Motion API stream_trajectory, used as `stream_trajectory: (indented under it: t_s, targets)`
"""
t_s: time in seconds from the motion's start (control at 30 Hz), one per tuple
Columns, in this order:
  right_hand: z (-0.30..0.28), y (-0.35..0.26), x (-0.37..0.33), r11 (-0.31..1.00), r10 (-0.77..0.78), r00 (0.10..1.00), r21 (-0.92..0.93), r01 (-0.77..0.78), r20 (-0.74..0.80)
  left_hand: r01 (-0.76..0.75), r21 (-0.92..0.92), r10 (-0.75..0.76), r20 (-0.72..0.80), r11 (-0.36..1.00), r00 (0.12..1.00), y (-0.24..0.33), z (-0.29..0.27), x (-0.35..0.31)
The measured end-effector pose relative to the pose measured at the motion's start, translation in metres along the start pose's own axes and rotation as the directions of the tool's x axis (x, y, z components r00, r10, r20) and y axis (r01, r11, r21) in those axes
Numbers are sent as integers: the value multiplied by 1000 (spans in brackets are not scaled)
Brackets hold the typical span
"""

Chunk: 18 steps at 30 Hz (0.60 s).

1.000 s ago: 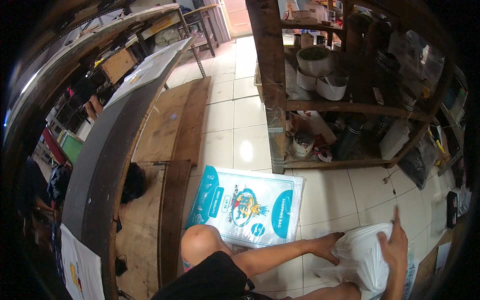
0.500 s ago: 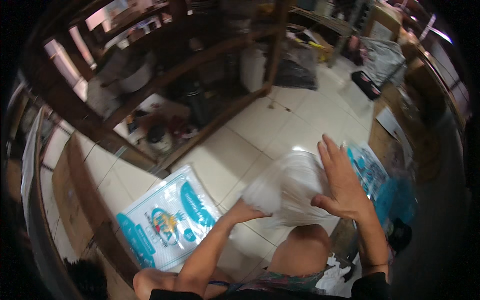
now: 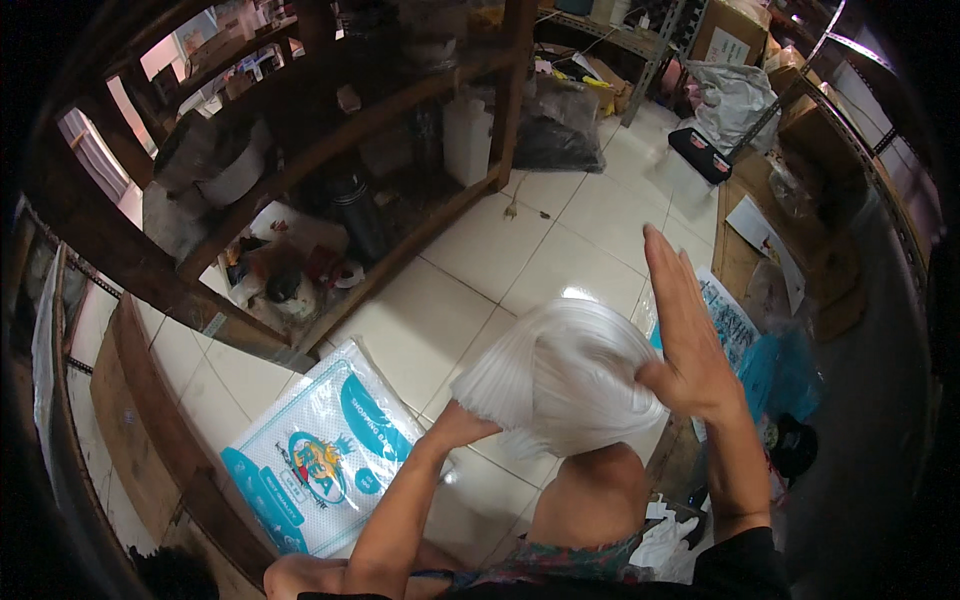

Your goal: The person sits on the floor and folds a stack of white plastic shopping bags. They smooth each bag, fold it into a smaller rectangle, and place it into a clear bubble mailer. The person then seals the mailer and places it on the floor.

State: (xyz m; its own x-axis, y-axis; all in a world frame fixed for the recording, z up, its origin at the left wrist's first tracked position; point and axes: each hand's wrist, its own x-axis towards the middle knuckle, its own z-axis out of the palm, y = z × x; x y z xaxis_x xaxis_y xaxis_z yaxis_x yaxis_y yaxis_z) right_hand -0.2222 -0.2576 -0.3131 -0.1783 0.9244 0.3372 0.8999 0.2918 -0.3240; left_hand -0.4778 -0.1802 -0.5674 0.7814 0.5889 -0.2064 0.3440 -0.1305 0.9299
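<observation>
Far left, one brown wooden board [image 3: 145,420] runs along the floor's [image 3: 450,270] left edge, and here's one dark wooden shelf rack [image 3: 405,250] standing at the back of that side. Just beside the rack's near bottom corner, one flat white-and-turquoise packet [image 3: 330,455] lies on the floor, printed face up.

Now the left hand [image 3: 465,425], clamped on the lower left edge of one white plastic bundle [image 3: 560,375], its fingers partly hidden! The bundle is up off the floor, many thin layers fanned at its left edge; how many, I can't count. Right below it, one bent knee [image 3: 590,490]; whether the two touch, I can't tell. Beyond, one plug [image 3: 511,210] lies on the floor near the rack's far bottom corner.

On to the right hand [image 3: 690,340], fingers straight and pointing up, thumb at the bundle's right side. So two hands, apart, one bundle between them! Farther right, one black case [image 3: 700,156] sits toward the floor's far right corner, and one crumpled blue plastic wrap [image 3: 780,375] lies nearer, beyond the right wrist.
</observation>
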Motion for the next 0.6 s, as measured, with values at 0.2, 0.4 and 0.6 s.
stream_trajectory:
  t_s: [0.2,0.4,0.6]
  targets:
    - [8,8,51,997,-8,999,80,4,50,-98,164,112,-81,982,990,16,-2,-5]
    - [61,2,88,998,-62,988,13,61,145,-250,307,333,-255,918,908,-13,15,-1]
    - [81,-10,86,998,-46,951,-26,57,307,-257,355,363,-274,899,890,-5,23,-2]
